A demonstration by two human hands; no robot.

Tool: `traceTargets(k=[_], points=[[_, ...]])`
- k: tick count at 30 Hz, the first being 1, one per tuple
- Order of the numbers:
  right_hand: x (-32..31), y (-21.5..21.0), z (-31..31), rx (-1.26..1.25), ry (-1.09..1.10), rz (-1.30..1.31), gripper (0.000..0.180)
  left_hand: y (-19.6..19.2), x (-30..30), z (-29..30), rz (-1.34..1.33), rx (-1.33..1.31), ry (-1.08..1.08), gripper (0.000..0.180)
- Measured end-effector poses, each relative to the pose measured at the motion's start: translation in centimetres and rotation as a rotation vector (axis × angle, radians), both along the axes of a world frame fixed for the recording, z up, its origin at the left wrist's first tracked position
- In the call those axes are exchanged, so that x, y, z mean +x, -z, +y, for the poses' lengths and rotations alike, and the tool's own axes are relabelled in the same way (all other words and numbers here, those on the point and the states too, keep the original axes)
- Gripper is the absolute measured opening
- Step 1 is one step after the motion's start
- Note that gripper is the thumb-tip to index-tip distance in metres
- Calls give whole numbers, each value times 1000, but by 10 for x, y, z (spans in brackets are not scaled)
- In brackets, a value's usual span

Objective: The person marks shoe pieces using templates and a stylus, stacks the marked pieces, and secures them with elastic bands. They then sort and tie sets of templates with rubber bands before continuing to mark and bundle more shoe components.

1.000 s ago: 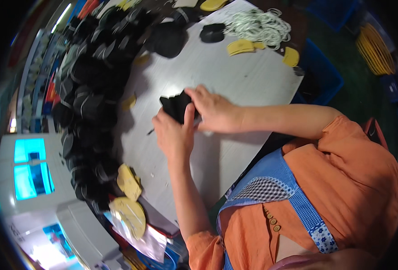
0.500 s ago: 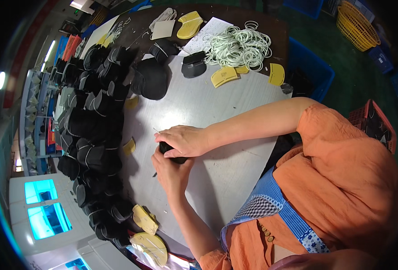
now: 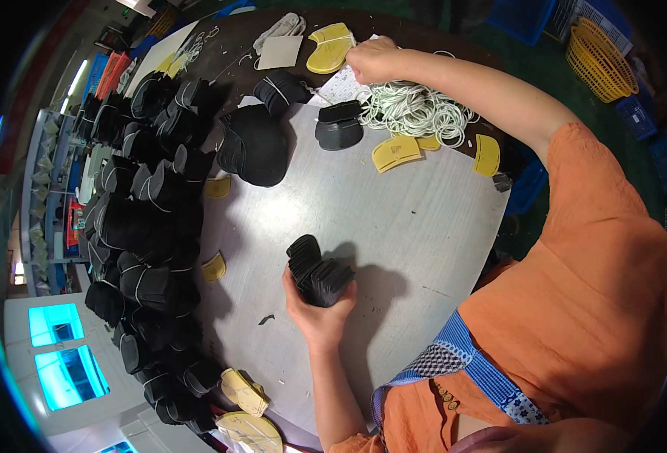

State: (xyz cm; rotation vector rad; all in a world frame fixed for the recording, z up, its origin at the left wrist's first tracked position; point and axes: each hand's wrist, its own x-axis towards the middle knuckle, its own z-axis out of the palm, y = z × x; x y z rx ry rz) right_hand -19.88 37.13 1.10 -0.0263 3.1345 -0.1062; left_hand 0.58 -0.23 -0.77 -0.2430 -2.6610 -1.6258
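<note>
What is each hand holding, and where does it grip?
Left hand grips a stack of black pieces from its underside. Right hand touches the white cords; grip unclear.

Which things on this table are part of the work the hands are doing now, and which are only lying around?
In use:
- left hand gripping a stack of black pieces
- right hand reaching into the pile of white cord loops

Lying about:
- bundled black pieces along the table's left edge
- yellow insoles
- black shoe part
- grey table
</note>
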Motion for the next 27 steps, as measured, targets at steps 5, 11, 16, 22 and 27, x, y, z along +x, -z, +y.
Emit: traceTargets(k=[5,11,16,22,27], points=[[6,-12,21,-448,-155,192,20,-22,-6,25,-170,440,166,71],[55,-62,-8,-883,-292,-70,18,-20,-17,40,-316,512,272,74],[77,-59,-28,-692,-432,-427,21,-23,-17,47,-341,558,316,73],[66,-19,-37,-130,-334,-104,17,-25,-24,53,-360,544,358,73],[88,-42,-7,-367,-304,8,10,-32,-25,61,-447,549,517,89]])
